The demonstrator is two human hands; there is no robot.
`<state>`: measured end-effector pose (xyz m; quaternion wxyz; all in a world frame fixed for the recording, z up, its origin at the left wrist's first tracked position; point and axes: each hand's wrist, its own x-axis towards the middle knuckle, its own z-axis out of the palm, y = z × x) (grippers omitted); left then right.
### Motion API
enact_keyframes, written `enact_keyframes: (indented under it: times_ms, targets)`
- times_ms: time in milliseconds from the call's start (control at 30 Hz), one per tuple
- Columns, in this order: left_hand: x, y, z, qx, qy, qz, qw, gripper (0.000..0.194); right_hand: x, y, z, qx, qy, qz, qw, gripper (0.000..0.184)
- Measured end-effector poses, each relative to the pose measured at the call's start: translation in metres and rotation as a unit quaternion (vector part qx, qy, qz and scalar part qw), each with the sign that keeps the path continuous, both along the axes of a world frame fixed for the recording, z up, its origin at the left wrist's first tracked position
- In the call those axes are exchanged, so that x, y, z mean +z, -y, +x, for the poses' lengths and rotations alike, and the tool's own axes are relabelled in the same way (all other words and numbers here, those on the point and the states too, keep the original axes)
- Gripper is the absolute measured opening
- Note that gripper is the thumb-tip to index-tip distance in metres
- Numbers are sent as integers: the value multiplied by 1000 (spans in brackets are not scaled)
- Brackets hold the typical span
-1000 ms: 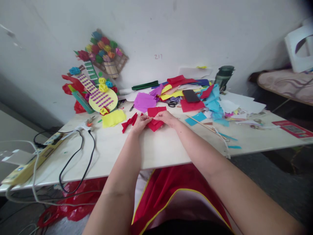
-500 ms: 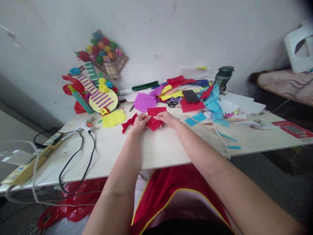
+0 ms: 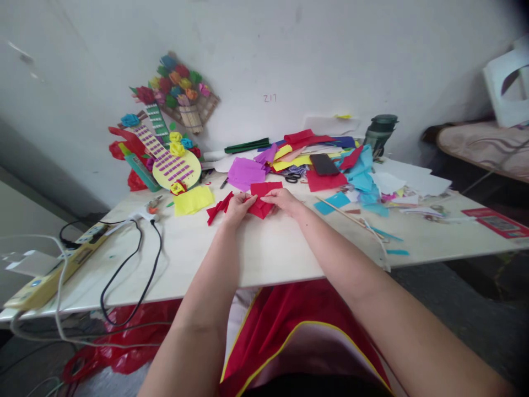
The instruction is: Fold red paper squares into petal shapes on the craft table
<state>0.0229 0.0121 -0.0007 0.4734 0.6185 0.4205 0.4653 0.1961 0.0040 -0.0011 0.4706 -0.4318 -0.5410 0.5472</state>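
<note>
Between my two hands is a piece of red crepe paper (image 3: 260,209), pinched at its left and right sides just above the table. My left hand (image 3: 239,206) is closed on its left edge, thumb and fingers together. On the other side, my right hand (image 3: 281,200) grips the right edge the same way. Behind the held piece lies more red paper (image 3: 268,187), partly covered. Twisted red paper strips (image 3: 219,208) lie just left of my left hand. Farther left sits a folded yellow paper (image 3: 193,200), and purple paper (image 3: 247,173) lies beyond the hands.
Scissors (image 3: 292,178), a phone (image 3: 324,164) and heaped coloured paper stand at the back. Wooden sticks (image 3: 343,210) lie to the right. A flower-decorated guitar craft (image 3: 176,169), a glue bottle (image 3: 140,170), a power strip (image 3: 61,270) and cables are on the left; a dark bottle (image 3: 379,135) stands at back right.
The view has shifted slightly, so everything sits a little lower and to the right. Both hands keep their pinch on the red crepe paper, with barely any movement.
</note>
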Motion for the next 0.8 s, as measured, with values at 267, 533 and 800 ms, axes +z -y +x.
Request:
enact_keyframes:
  times_ms: [267,533,800]
  targets:
    - [3,3,3,-81,37,-20,996,38,1,-1,0,-87,-46,34,995,25]
    - [1,1,2,-139,40,-85,986,29,1,-4,-3,-98,-64,89,989,29]
    - [1,2,3,-84,136,-66,985,31,5,4,-1,-28,-81,25,996,39]
